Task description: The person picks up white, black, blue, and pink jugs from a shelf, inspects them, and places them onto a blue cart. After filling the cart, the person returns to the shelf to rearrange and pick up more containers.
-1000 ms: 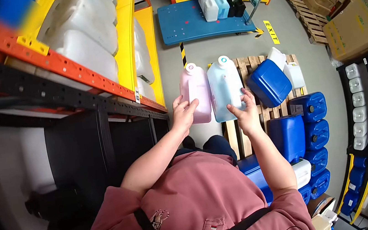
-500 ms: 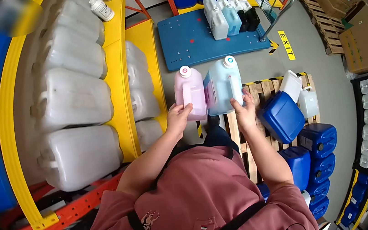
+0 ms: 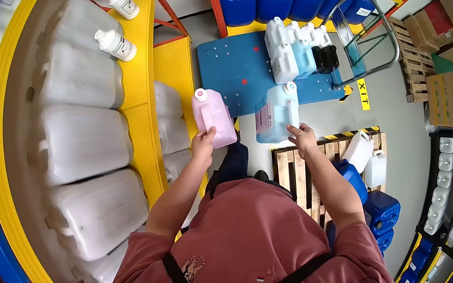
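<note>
A pink jug point(image 3: 218, 121) with a white cap is gripped by my left hand point(image 3: 203, 146), whose fingers close around its lower handle side. My right hand point(image 3: 303, 136) is closed on a light blue jug point(image 3: 277, 115), also white-capped and with a label on its left face. Both jugs are held up in front of me, apart from each other. Beyond them is a blue platform cart point(image 3: 223, 68), bearing several white jugs point(image 3: 283, 62), another light blue jug point(image 3: 303, 59) and black bottles point(image 3: 329, 58) near its metal handle point(image 3: 392, 62).
At left, a yellow shelf point(image 3: 138, 90) holds large whitish canisters point(image 3: 88, 141) and two white bottles point(image 3: 117, 44). Wooden pallet point(image 3: 302, 180) at right carries blue canisters point(image 3: 382, 210) and white jugs point(image 3: 376, 168). Blue canisters point(image 3: 274, 2) line the back rack. Cardboard boxes point(image 3: 452, 99) stand far right.
I have moved forward, so the cart and back rack appear nearer and the pallet lower. The pink jug has shifted left, widening the space between the two jugs.
</note>
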Demonstrator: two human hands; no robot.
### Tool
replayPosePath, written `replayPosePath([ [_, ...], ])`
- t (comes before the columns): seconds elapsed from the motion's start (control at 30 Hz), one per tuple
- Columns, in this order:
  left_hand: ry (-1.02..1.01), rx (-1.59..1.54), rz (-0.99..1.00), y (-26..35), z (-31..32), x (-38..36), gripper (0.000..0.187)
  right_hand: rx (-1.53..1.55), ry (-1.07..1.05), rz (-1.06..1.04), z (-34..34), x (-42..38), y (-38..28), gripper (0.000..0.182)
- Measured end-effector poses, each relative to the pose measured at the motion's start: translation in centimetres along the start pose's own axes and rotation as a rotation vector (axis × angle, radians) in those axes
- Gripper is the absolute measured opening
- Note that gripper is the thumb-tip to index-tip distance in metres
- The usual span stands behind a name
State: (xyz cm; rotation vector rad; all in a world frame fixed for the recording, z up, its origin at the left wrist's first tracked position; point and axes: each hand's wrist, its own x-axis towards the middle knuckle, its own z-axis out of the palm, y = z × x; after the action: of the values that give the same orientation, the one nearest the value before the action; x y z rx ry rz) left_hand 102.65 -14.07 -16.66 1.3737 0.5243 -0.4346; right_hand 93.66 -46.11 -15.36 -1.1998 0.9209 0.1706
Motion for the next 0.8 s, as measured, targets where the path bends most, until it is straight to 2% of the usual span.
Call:
replayPosePath([
  [0.03,0.039,0.080,-0.045,0.6,0.1,2.6,0.039,0.001,0.027,-0.003,0.8,2.2,-1.0,0.034],
  [0.07,0.043,0.079,-0.059,0.8,0.1,5.4,0.039,-0.029,0.043,-0.006,1.8,4.3,-2.4,0.044],
  [0.1,0.006,0.075,-0.090,1.0,0.1,7.9,0.041,-0.037,0.050,0.011,2.9,6.2,-3.9,0.044],
  [0.17,-0.030,0.072,-0.144,1.6,0.6,12.7,0.044,-0.089,0.078,-0.004,4.9,11.3,-6.9,0.057],
  [0.2,-0.062,0.095,-0.182,2.4,0.9,14.6,0.047,-0.119,0.062,0.004,5.4,14.3,-7.9,0.069],
  [0.27,-0.094,0.136,-0.248,3.5,1.6,17.4,0.052,-0.213,0.175,-0.089,6.6,20.0,-9.3,0.050],
  [0.37,-0.035,0.181,-0.340,4.7,3.6,20.9,0.045,-0.327,0.195,-0.055,8.1,28.0,-12.3,0.049],
  [0.4,-0.028,0.237,-0.358,4.5,3.9,21.8,0.047,-0.369,0.217,-0.130,8.4,31.4,-12.4,0.043],
  [0.47,0.001,0.280,-0.394,2.7,4.5,23.5,0.048,-0.428,0.213,-0.129,8.9,38.1,-12.6,0.058],
  [0.53,0.008,0.548,-0.252,-0.3,4.5,24.9,0.056,-0.505,0.223,-0.172,9.0,45.9,-11.1,0.056],
  [0.57,0.079,0.579,-0.265,1.0,6.7,24.5,0.060,-0.543,0.215,-0.201,9.2,49.2,-10.4,0.058],
  [0.6,0.095,0.582,-0.295,1.1,8.5,25.2,0.060,-0.634,0.238,-0.265,10.5,49.6,-12.5,0.062],
  [0.63,0.118,0.549,-0.308,0.8,9.9,25.7,0.058,-0.572,0.271,-0.246,11.2,51.5,-12.7,0.065],
  [0.67,0.141,0.515,-0.319,0.5,11.3,26.1,0.057,-0.443,0.257,-0.199,11.5,54.0,-12.2,0.050],
  [0.73,0.159,0.428,-0.356,-0.9,14.0,27.6,0.052,-0.490,0.294,-0.233,11.6,58.1,-11.2,0.054],
  [0.8,0.156,0.319,-0.352,-2.8,16.2,29.5,0.059,-0.548,0.306,-0.219,11.4,60.8,-10.6,0.056],
])
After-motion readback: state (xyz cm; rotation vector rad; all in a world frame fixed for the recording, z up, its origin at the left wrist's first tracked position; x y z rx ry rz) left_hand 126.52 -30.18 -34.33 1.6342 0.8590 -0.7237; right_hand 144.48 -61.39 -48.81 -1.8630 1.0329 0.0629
